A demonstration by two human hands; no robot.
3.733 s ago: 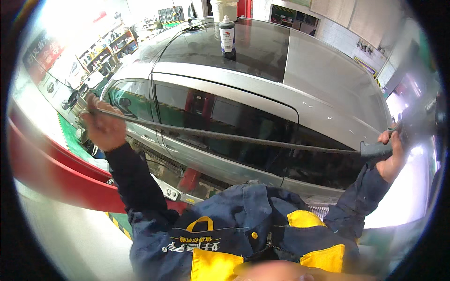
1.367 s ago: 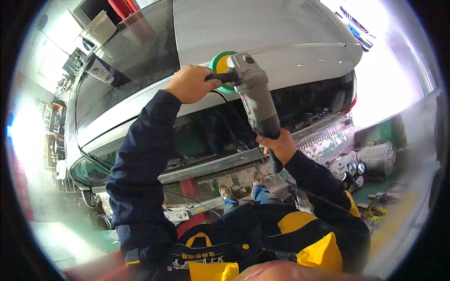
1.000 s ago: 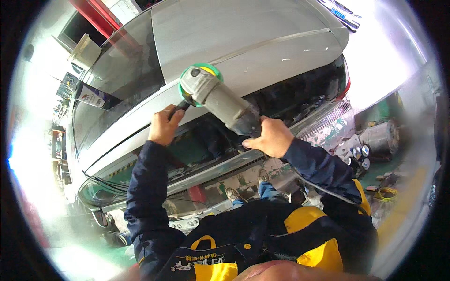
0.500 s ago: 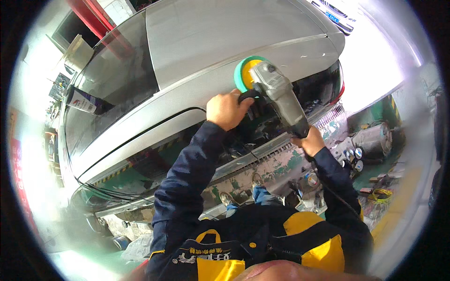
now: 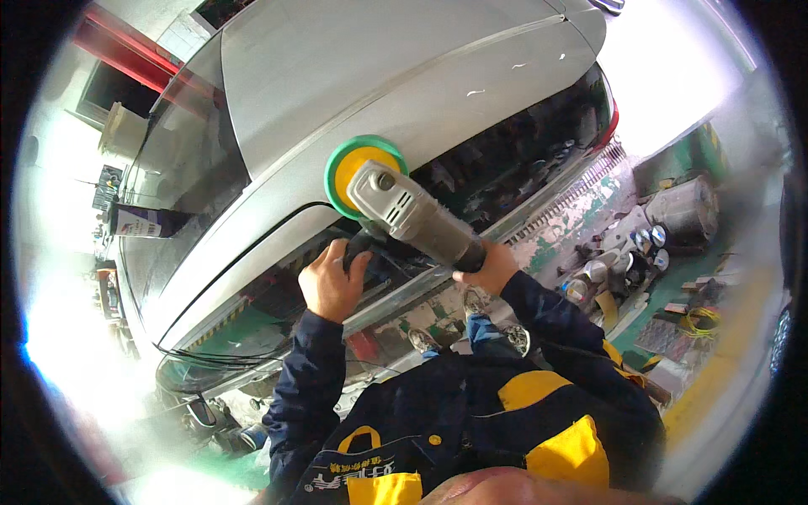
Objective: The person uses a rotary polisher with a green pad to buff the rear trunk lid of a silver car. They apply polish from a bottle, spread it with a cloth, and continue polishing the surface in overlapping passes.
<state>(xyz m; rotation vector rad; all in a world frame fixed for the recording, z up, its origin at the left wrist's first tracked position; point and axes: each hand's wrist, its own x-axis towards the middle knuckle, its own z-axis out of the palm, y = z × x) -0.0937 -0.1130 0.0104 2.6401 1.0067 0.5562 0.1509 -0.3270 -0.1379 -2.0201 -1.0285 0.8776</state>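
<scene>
A grey car polisher (image 5: 421, 223) with a black grip end lies across both my hands. Its round pad, yellow with a green rim (image 5: 337, 198), is at the silver car's (image 5: 311, 76) side roof edge, just above the door window; whether it presses on the paint I cannot tell. My left hand (image 5: 331, 282) is wrapped round the black side handle (image 5: 359, 246) near the pad. At the rear of the body, my right hand (image 5: 492, 269) is closed round the dark grip. Small white smears (image 5: 476, 93) mark the panel to the right of the pad.
A dark bottle with a white label (image 5: 139, 222) rests on the windshield at the left. Black cables (image 5: 215, 357) run over the car's front side. To my right, a grey cylindrical tank (image 5: 686, 210), several round cans or discs and a yellow cord (image 5: 700, 324) lie on the floor.
The polisher has moved left and toward me along the roof edge, both hands with it. Its pad now faces more flatly to the car. The view has shifted too.
</scene>
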